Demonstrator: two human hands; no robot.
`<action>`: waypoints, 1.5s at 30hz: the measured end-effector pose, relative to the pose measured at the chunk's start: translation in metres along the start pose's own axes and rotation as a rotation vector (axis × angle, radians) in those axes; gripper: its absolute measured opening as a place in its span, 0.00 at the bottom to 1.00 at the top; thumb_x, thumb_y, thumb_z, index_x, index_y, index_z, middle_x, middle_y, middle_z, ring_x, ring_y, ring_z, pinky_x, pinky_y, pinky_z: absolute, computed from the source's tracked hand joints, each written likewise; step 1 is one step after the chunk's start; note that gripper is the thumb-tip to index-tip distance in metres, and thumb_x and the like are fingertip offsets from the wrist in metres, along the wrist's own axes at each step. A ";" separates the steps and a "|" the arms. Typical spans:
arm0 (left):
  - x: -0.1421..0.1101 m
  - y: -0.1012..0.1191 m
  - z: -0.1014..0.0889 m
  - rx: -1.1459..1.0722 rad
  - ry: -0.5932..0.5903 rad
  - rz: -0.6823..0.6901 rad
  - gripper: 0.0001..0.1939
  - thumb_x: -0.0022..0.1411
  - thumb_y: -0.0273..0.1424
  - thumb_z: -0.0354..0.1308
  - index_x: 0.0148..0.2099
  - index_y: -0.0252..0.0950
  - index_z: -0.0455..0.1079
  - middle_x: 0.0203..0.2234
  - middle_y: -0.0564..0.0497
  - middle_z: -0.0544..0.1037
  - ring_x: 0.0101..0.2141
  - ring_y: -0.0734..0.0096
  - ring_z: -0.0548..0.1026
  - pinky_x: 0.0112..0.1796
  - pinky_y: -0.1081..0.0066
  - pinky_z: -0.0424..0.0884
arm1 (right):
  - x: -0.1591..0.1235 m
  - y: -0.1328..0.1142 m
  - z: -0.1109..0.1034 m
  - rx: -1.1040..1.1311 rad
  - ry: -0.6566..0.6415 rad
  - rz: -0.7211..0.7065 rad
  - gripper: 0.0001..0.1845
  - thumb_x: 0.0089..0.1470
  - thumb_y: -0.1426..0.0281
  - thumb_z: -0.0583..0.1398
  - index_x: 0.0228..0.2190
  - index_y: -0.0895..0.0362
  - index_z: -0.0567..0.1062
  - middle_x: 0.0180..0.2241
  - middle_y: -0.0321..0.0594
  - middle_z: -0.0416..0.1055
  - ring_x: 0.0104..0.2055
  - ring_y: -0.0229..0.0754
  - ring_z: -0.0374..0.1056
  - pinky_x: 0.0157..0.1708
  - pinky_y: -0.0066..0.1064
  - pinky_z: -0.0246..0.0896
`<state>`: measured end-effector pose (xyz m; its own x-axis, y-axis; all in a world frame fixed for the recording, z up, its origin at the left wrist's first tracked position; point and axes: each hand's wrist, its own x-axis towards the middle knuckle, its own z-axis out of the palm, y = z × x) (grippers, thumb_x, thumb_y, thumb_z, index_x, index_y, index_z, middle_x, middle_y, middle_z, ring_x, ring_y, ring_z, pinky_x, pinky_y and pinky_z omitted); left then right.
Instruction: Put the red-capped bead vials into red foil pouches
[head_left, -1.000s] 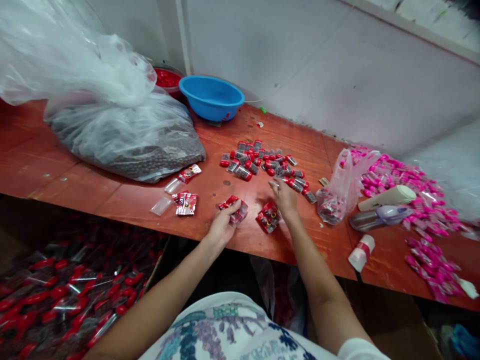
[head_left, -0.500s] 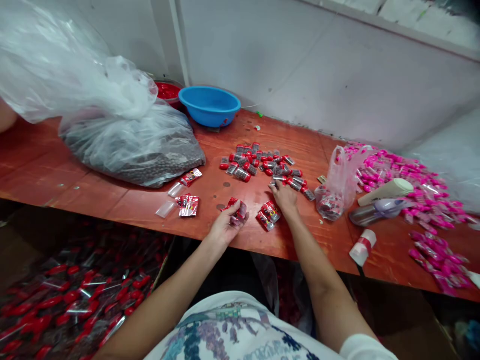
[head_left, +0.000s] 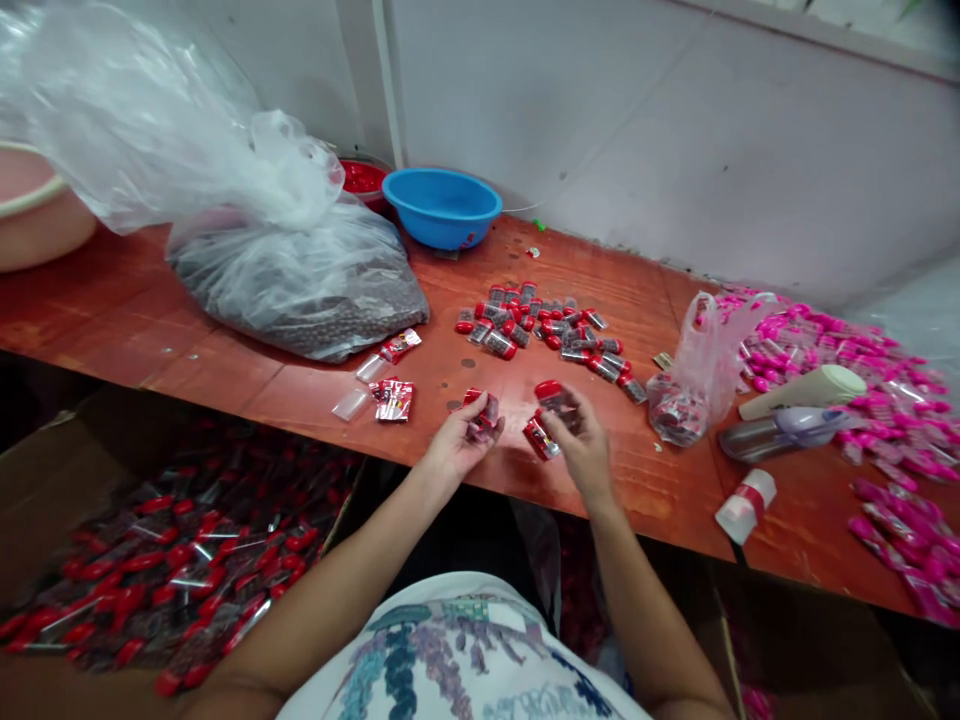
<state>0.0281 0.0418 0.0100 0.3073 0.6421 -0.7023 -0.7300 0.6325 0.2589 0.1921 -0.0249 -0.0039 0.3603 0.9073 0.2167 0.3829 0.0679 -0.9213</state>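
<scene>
My left hand (head_left: 463, 442) is closed on a red printed packet (head_left: 481, 408) just above the table's front edge. To its right, my right hand (head_left: 586, 446) grips a small clear bottle with a red cap (head_left: 549, 390), which has dark contents. Under that hand, more red printed packets (head_left: 538, 438) lie on the table, partly hidden by my fingers. Farther back is a loose pile of similar red-capped bottles (head_left: 501, 344), most lying on their sides. Left of my hands lie other red packets (head_left: 394, 400) and clear empty sleeves (head_left: 350, 405).
A large plastic bag of dark beads (head_left: 300, 290), a blue basin (head_left: 442, 215) and a pale tub (head_left: 45, 225) stand at left. Right are a small knotted bag (head_left: 686, 390), a tumbler (head_left: 757, 438), a white roll (head_left: 746, 505) and pink items (head_left: 877, 370). Below left, a box holds red-capped bottles (head_left: 172, 560).
My right hand has lifted a red-capped bottle from the pile and drawn it back toward me, over the packets. My left hand still holds its packet. The view has shifted slightly left.
</scene>
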 end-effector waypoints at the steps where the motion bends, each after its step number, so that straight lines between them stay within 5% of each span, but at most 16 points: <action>1: 0.001 -0.002 0.001 0.000 0.001 -0.007 0.07 0.55 0.21 0.61 0.27 0.32 0.67 0.21 0.53 0.75 0.20 0.77 0.74 0.29 0.71 0.74 | -0.012 -0.008 0.008 0.039 -0.022 -0.015 0.26 0.54 0.65 0.58 0.54 0.53 0.65 0.43 0.43 0.71 0.40 0.43 0.69 0.41 0.36 0.66; 5: 0.003 -0.007 0.002 0.010 0.042 -0.029 0.05 0.55 0.21 0.61 0.29 0.32 0.68 0.21 0.51 0.76 0.20 0.75 0.75 0.27 0.72 0.74 | -0.038 -0.022 0.031 -0.050 0.010 -0.122 0.23 0.54 0.67 0.58 0.53 0.50 0.67 0.50 0.43 0.68 0.50 0.45 0.66 0.50 0.40 0.62; 11: 0.002 -0.010 -0.001 0.007 -0.024 0.085 0.06 0.54 0.19 0.60 0.27 0.32 0.69 0.21 0.51 0.76 0.22 0.74 0.75 0.28 0.74 0.74 | -0.038 -0.018 0.035 -0.127 -0.032 -0.189 0.21 0.56 0.70 0.56 0.53 0.51 0.68 0.50 0.44 0.68 0.52 0.45 0.64 0.52 0.40 0.60; 22: -0.003 -0.018 -0.005 0.205 -0.200 0.363 0.09 0.41 0.23 0.70 0.27 0.30 0.74 0.22 0.52 0.78 0.24 0.75 0.75 0.31 0.75 0.71 | -0.045 -0.017 0.039 0.110 -0.020 0.032 0.22 0.53 0.66 0.61 0.50 0.53 0.70 0.45 0.42 0.71 0.44 0.43 0.69 0.45 0.36 0.66; 28: -0.009 -0.017 -0.006 0.380 -0.310 0.436 0.12 0.37 0.22 0.71 0.27 0.31 0.72 0.21 0.54 0.76 0.24 0.76 0.72 0.29 0.76 0.68 | -0.046 -0.018 0.034 0.092 0.040 -0.017 0.18 0.52 0.68 0.61 0.47 0.53 0.74 0.42 0.41 0.70 0.43 0.42 0.68 0.42 0.33 0.65; 36: -0.011 -0.015 -0.006 0.650 -0.279 0.594 0.13 0.38 0.26 0.71 0.28 0.32 0.72 0.22 0.54 0.76 0.24 0.74 0.72 0.31 0.74 0.68 | -0.048 -0.012 0.041 0.310 0.096 0.153 0.21 0.47 0.69 0.65 0.45 0.55 0.71 0.39 0.39 0.73 0.37 0.40 0.70 0.39 0.33 0.67; 42: -0.014 -0.007 -0.008 0.626 -0.473 0.404 0.24 0.37 0.24 0.71 0.41 0.35 0.74 0.29 0.50 0.80 0.31 0.67 0.77 0.37 0.67 0.71 | -0.047 -0.008 0.037 0.494 0.032 0.285 0.20 0.43 0.68 0.68 0.40 0.56 0.72 0.35 0.38 0.73 0.37 0.41 0.70 0.36 0.33 0.68; 45: -0.014 -0.007 -0.007 0.629 -0.472 0.403 0.26 0.37 0.24 0.71 0.43 0.36 0.73 0.29 0.51 0.80 0.32 0.66 0.77 0.36 0.69 0.71 | -0.048 -0.009 0.035 0.447 0.033 0.258 0.18 0.43 0.68 0.67 0.39 0.56 0.74 0.34 0.38 0.74 0.37 0.41 0.70 0.39 0.34 0.67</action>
<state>0.0241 0.0256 0.0131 0.4207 0.8916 -0.1676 -0.4092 0.3513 0.8421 0.1417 -0.0542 -0.0172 0.4243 0.9049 -0.0324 -0.1200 0.0207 -0.9926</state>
